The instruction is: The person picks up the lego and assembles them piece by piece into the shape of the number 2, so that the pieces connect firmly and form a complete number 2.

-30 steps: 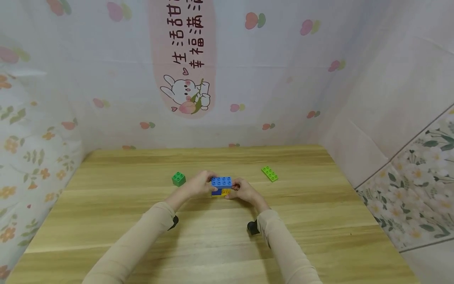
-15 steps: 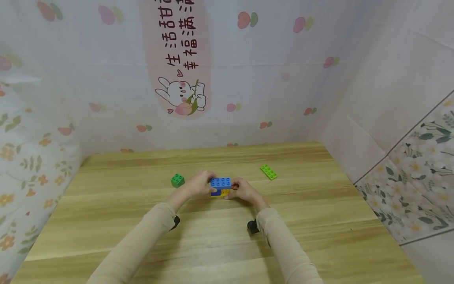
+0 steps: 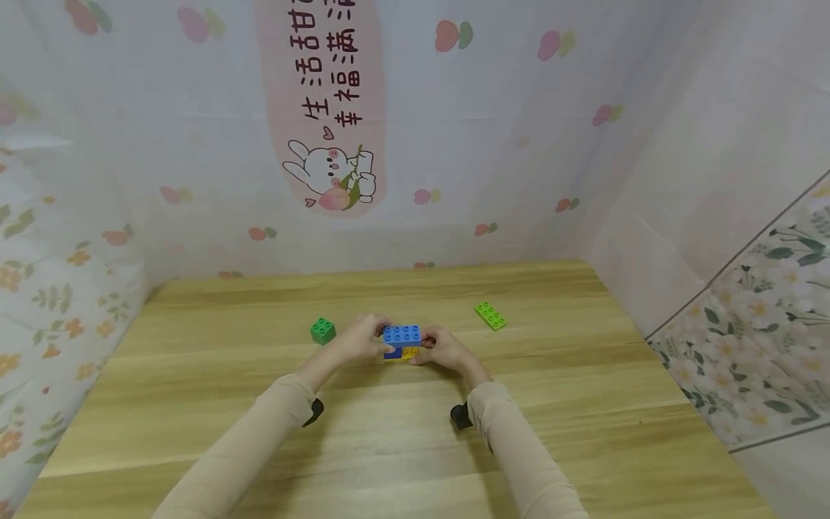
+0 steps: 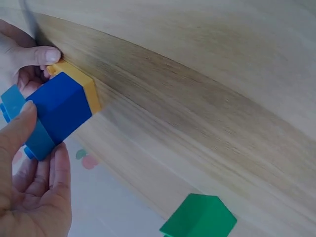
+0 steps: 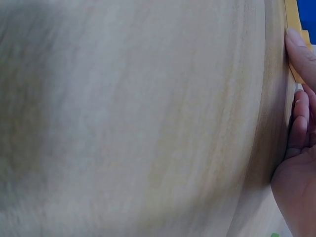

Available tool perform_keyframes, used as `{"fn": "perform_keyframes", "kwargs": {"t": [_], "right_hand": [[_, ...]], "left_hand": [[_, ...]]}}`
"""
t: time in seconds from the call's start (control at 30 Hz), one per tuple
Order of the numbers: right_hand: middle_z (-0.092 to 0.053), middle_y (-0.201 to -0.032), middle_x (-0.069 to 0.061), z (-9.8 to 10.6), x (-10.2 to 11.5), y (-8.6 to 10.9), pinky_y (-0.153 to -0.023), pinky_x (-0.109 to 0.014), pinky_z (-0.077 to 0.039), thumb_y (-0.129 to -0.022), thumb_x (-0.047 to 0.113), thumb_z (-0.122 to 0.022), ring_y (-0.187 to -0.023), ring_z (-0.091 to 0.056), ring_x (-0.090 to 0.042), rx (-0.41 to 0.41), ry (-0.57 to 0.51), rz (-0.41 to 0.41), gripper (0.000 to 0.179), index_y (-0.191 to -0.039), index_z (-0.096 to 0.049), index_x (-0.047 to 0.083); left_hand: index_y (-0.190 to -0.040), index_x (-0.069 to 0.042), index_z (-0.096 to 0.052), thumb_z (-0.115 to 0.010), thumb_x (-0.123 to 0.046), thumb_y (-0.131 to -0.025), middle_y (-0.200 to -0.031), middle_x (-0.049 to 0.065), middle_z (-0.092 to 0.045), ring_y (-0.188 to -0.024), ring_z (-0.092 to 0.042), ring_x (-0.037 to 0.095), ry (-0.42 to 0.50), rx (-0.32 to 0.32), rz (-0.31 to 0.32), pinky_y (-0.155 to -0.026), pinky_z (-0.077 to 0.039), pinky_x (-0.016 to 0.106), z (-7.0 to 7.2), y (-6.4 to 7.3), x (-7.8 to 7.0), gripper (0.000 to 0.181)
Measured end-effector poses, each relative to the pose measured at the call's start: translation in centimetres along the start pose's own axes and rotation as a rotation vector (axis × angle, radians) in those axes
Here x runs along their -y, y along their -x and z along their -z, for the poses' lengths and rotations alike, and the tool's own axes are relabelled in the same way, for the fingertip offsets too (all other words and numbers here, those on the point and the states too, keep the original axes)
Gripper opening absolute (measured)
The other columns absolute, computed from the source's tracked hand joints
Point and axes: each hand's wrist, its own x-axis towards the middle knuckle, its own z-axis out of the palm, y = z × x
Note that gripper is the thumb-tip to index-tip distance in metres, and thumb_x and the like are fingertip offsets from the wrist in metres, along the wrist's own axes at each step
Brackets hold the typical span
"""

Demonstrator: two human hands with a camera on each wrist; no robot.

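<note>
My left hand (image 3: 363,337) grips a light blue toy building brick (image 3: 402,334) between thumb and fingers. That brick sits over a dark blue brick (image 4: 64,106), which stands on one end of a flat yellow brick (image 4: 81,81). Studs of the yellow piece show to the right of the dark blue one in the head view. At that end, my right hand (image 3: 447,351) pinches the yellow brick, its thumb on the near edge in the right wrist view. Whether the light blue brick is fully pressed down cannot be told.
On the wooden table (image 3: 402,447), a green square brick (image 3: 323,331) lies left of my left hand. A flat lime green brick (image 3: 490,316) lies farther back on the right. Patterned cloth (image 3: 454,144) hangs behind the table and along both sides.
The head view has shifted slightly. Both hands keep their hold, and the stacked bricks look the same.
</note>
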Motion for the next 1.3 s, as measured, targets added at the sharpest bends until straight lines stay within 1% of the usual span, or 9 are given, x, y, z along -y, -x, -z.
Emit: {"fn": "perform_keyframes", "kwargs": {"t": [0.23, 0.4, 0.57, 0.67, 0.77, 0.9, 1.03, 1.17, 1.3], "right_hand": [[-0.052, -0.089, -0.005, -0.2, 0.1, 0.1, -0.071, -0.021, -0.039, -0.07, 0.007, -0.077, -0.08, -0.046, -0.013, 0.013, -0.007, 0.012, 0.033, -0.096, -0.06, -0.002], [-0.053, -0.092, -0.006, -0.2, 0.0, 0.2, -0.072, -0.021, -0.04, -0.069, 0.006, -0.078, -0.083, -0.047, -0.014, -0.013, -0.012, 0.002, 0.035, -0.097, -0.059, -0.002], [-0.051, -0.095, -0.008, -0.3, 0.0, 0.3, -0.073, -0.022, -0.04, -0.069, 0.007, -0.078, -0.084, -0.046, -0.015, -0.015, -0.007, 0.007, 0.034, -0.097, -0.06, -0.003], [-0.049, -0.095, -0.007, -0.4, 0.0, 0.3, -0.071, -0.022, -0.039, -0.07, 0.008, -0.078, -0.084, -0.045, -0.015, -0.016, -0.001, -0.003, 0.034, -0.097, -0.061, -0.002], [-0.047, -0.094, -0.006, -0.3, -0.1, 0.3, -0.071, -0.022, -0.038, -0.07, 0.009, -0.078, -0.083, -0.043, -0.015, -0.021, 0.004, -0.013, 0.034, -0.097, -0.061, -0.001], [-0.048, -0.095, -0.007, -0.3, -0.2, 0.2, -0.072, -0.022, -0.039, -0.07, 0.01, -0.078, -0.084, -0.044, -0.015, -0.018, 0.002, -0.011, 0.035, -0.098, -0.061, -0.001], [-0.048, -0.094, -0.006, -0.2, -0.2, 0.2, -0.071, -0.022, -0.038, -0.07, 0.009, -0.078, -0.082, -0.043, -0.015, -0.021, -0.002, -0.009, 0.035, -0.099, -0.06, -0.001], [-0.048, -0.092, -0.005, -0.3, 0.0, 0.3, -0.069, -0.024, -0.036, -0.071, 0.009, -0.077, -0.08, -0.041, -0.015, -0.018, -0.01, -0.009, 0.034, -0.099, -0.059, 0.0], [-0.048, -0.093, -0.005, -0.3, 0.1, 0.3, -0.07, -0.023, -0.036, -0.071, 0.008, -0.077, -0.081, -0.04, -0.015, -0.02, -0.012, -0.019, 0.034, -0.099, -0.061, 0.001]], "left_hand": [[-0.118, -0.002, -0.057, -0.07, -0.013, -0.08, -0.11, 0.012, -0.062, -0.099, -0.059, 0.023, 0.06, -0.036, 0.004, -0.084, -0.051, 0.035, -0.3, 0.7, 0.5, 0.041], [-0.119, -0.004, -0.057, -0.068, -0.015, -0.082, -0.112, 0.012, -0.062, -0.102, -0.059, 0.025, 0.103, -0.059, -0.009, -0.085, -0.052, 0.036, -0.7, 0.9, 0.8, 0.04], [-0.121, -0.004, -0.056, -0.067, -0.017, -0.083, -0.118, 0.013, -0.06, -0.108, -0.056, 0.029, 0.18, -0.087, -0.01, -0.092, -0.048, 0.04, -0.7, 1.5, 1.4, 0.041], [-0.123, -0.002, -0.055, -0.066, -0.019, -0.084, -0.121, 0.016, -0.059, -0.111, -0.055, 0.032, 0.204, -0.136, -0.006, -0.095, -0.045, 0.043, -0.3, 2.1, 2.1, 0.044], [-0.122, 0.002, -0.054, -0.066, -0.02, -0.084, -0.12, 0.019, -0.059, -0.11, -0.055, 0.034, 0.186, -0.235, 0.007, -0.093, -0.046, 0.044, 0.3, 2.8, 2.9, 0.046], [-0.121, 0.006, -0.053, -0.064, -0.018, -0.085, -0.122, 0.023, -0.057, -0.11, -0.054, 0.038, 0.199, -0.37, 0.055, -0.093, -0.046, 0.046, 1.4, 3.6, 4.2, 0.045], [-0.124, 0.01, -0.048, -0.061, -0.016, -0.087, -0.126, 0.027, -0.052, -0.114, -0.049, 0.041, 0.261, -0.444, 0.107, -0.097, -0.043, 0.048, 2.5, 4.5, 5.7, 0.047], [-0.128, 0.011, -0.042, -0.06, -0.018, -0.088, -0.132, 0.028, -0.045, -0.12, -0.043, 0.042, 0.308, -0.466, 0.186, -0.101, -0.038, 0.049, 3.1, 5.2, 7.0, 0.052], [-0.13, 0.011, -0.039, -0.061, -0.02, -0.088, -0.135, 0.028, -0.041, -0.123, -0.04, 0.044, 0.302, -0.444, 0.255, -0.102, -0.037, 0.049, 3.1, 5.7, 8.1, 0.057]]}}
